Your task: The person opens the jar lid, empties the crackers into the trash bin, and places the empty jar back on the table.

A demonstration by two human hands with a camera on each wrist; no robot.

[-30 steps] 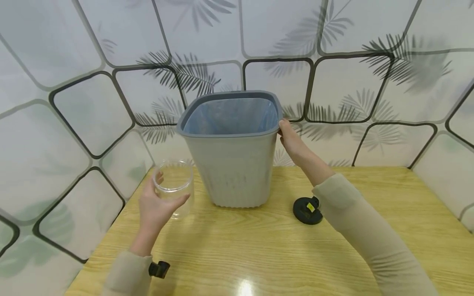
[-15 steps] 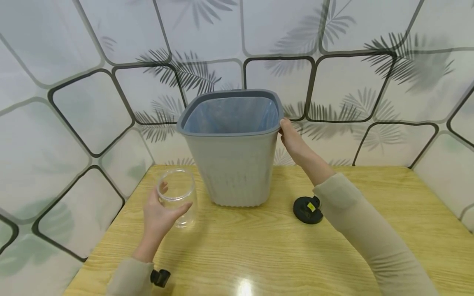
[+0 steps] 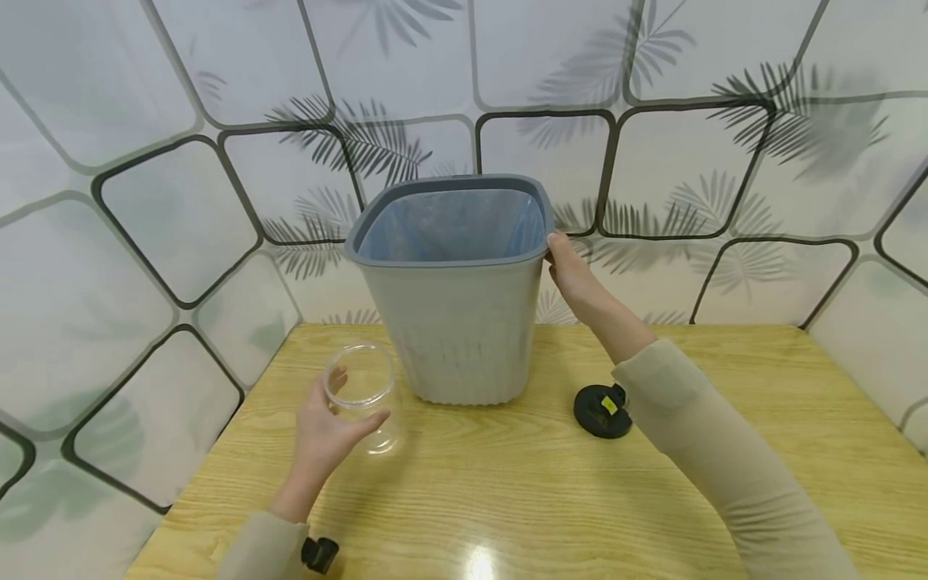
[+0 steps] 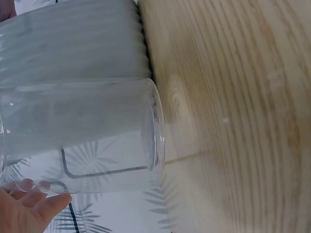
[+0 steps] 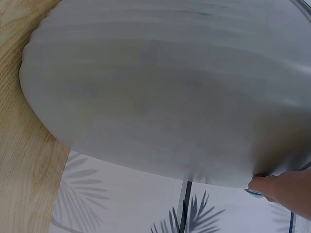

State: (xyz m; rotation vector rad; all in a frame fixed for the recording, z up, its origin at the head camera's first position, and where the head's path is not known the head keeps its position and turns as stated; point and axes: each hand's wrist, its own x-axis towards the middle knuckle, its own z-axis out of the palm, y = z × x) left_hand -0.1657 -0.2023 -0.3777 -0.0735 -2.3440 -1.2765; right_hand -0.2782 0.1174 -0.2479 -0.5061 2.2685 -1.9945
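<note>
A clear, see-through jar (image 3: 362,395) stands nearly upright in my left hand (image 3: 322,431), which grips its side with fingers and thumb. In the left wrist view the jar (image 4: 82,131) shows nothing inside; whether its base touches the table cannot be told. My right hand (image 3: 569,270) grips the grey rim of a pale wastebasket (image 3: 464,330) at its right corner. A blue bag lines the inside of the basket. From the right wrist view, the right hand (image 5: 282,189) is at the upper part of the basket wall (image 5: 146,97).
To the right, a black round lid-like piece (image 3: 603,412) with a yellow sticker lies on the wooden table (image 3: 507,499), beside the right sleeve. Behind the table, a patterned wall covering (image 3: 544,153) comes down close behind the basket.
My left hand has moved the jar right and lower, toward the table and closer to the wastebasket. The right hand and the basket stay in place.
</note>
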